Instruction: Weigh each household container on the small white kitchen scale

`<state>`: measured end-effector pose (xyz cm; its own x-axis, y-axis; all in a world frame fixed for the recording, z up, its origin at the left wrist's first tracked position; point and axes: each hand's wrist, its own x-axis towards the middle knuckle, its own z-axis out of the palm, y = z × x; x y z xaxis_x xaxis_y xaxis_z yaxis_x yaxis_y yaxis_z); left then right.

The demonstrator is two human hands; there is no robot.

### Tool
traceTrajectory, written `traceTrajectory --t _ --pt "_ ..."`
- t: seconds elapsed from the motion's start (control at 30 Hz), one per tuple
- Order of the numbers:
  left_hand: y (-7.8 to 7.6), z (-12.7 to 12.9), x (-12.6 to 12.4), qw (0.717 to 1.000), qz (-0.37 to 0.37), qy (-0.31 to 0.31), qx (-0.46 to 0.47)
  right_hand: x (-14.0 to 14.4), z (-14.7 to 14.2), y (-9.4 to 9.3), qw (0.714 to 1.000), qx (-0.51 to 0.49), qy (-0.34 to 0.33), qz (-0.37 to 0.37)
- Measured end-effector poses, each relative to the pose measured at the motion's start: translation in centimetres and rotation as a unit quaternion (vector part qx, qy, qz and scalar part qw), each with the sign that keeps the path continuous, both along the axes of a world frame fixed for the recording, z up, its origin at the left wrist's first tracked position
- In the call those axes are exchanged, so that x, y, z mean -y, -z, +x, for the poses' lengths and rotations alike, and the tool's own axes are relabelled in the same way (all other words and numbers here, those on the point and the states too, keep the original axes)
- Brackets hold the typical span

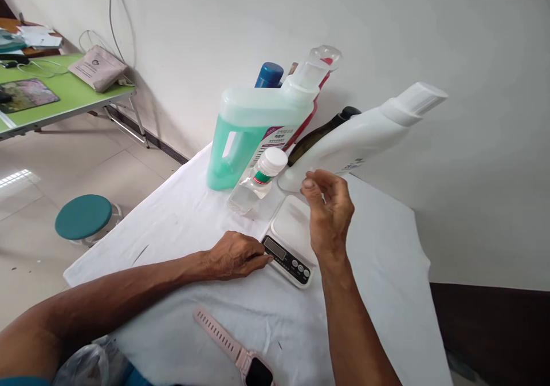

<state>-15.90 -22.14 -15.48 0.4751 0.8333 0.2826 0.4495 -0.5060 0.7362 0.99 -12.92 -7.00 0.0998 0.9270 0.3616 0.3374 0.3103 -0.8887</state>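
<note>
A white digital kitchen scale (284,264) lies on the cloth-covered table, with a dark display and round buttons on its front. Curled at its left edge, my left hand (235,255) rests on the table with the thumb side against the scale. My right hand (330,214) is raised over the scale's right side, thumb and fingers drawn together; anything between them is too small to make out. Behind the scale stand a clear bottle (249,194) with a white cap, a large jug of green liquid (238,145) and a white bottle (344,142) near my right fingertips.
A dark bottle (320,137) and a blue-capped container (270,75) stand further back by the wall. A pink watch (221,333) lies at the table's front. Left are a teal stool (83,216) and a green table (47,104) holding a pouch (98,68).
</note>
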Motion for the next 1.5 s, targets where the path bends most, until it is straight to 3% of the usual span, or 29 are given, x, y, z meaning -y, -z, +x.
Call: traceTrajectory --t 0.17,0.27,0.37,0.53,0.67,0.93,1.13,1.33,1.5 --pt "0.0 -0.1 -0.1 1.000 -0.015 -0.004 0.021 -4.8 0.7 0.6 0.999 -0.022 0.045 0.009" --pt "0.0 -0.1 -0.2 0.999 -0.031 -0.009 0.030 -7.7 -0.1 1.1 0.997 -0.059 0.038 -0.026" --pt "0.0 -0.1 -0.3 0.999 -0.035 -0.010 0.031 -9.7 -1.6 0.8 0.996 -0.077 0.042 -0.016" --pt "0.1 0.0 -0.4 0.998 -0.043 -0.006 0.042 -10.5 -4.1 -0.9 0.974 -0.217 0.056 -0.011" --pt "0.1 -0.1 -0.4 0.997 -0.056 0.000 0.044 -9.6 -4.3 -2.1 0.957 -0.273 0.091 -0.038" --pt "0.1 -0.2 -0.5 0.998 -0.053 -0.002 0.025 -7.8 0.4 -3.2 0.946 -0.257 0.195 -0.047" --pt "0.1 -0.2 -0.5 0.997 -0.072 -0.003 0.035 -8.2 5.7 -2.5 0.936 -0.224 0.271 0.024" --pt "0.0 -0.3 -0.8 0.994 -0.094 -0.017 0.049 -8.6 9.1 -2.8 0.919 -0.254 0.301 0.021" --pt "0.0 -0.5 -0.8 0.995 -0.093 -0.013 0.042 -6.9 11.7 -2.4 0.909 -0.236 0.338 0.067"
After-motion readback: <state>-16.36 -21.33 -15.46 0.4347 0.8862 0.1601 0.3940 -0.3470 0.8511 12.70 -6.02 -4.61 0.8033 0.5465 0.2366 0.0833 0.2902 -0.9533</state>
